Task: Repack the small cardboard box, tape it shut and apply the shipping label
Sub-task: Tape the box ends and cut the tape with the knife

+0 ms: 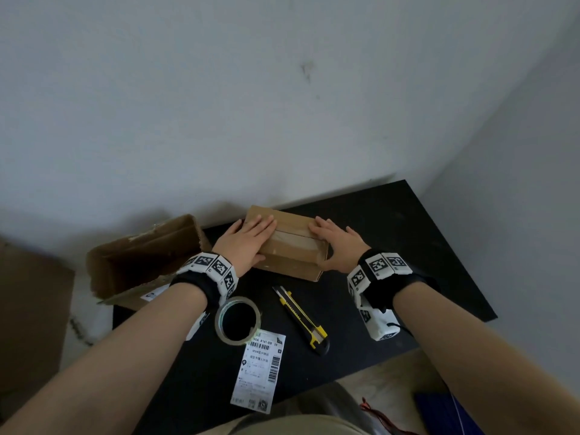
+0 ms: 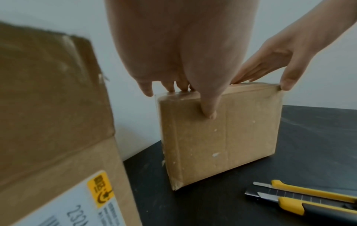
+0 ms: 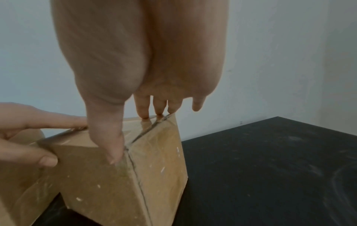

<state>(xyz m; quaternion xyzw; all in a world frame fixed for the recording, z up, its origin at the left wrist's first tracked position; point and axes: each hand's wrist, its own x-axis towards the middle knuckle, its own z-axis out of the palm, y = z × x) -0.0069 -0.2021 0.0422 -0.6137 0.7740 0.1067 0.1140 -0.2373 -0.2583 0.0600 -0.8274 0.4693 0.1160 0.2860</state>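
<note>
The small cardboard box [image 1: 293, 255] lies closed at the back of the black table [image 1: 408, 246], with clear tape along its top seam. My left hand [image 1: 251, 238] lies flat on the box's left end, fingers straight on top and thumb [image 2: 208, 107] against the near side. My right hand [image 1: 332, 241] presses flat on the right end, thumb [image 3: 114, 146] down the near face beside the seam. In the wrist views the box [image 2: 241, 137] [image 3: 106, 191] shows white specks. The shipping label [image 1: 260, 368] lies at the table's front edge.
A roll of clear tape [image 1: 238, 320] overlaps the label's top. A yellow and black utility knife [image 1: 301, 318] lies between the roll and my right wrist. A larger open cardboard box [image 1: 144, 259] stands at the table's left edge. A wall runs directly behind the table.
</note>
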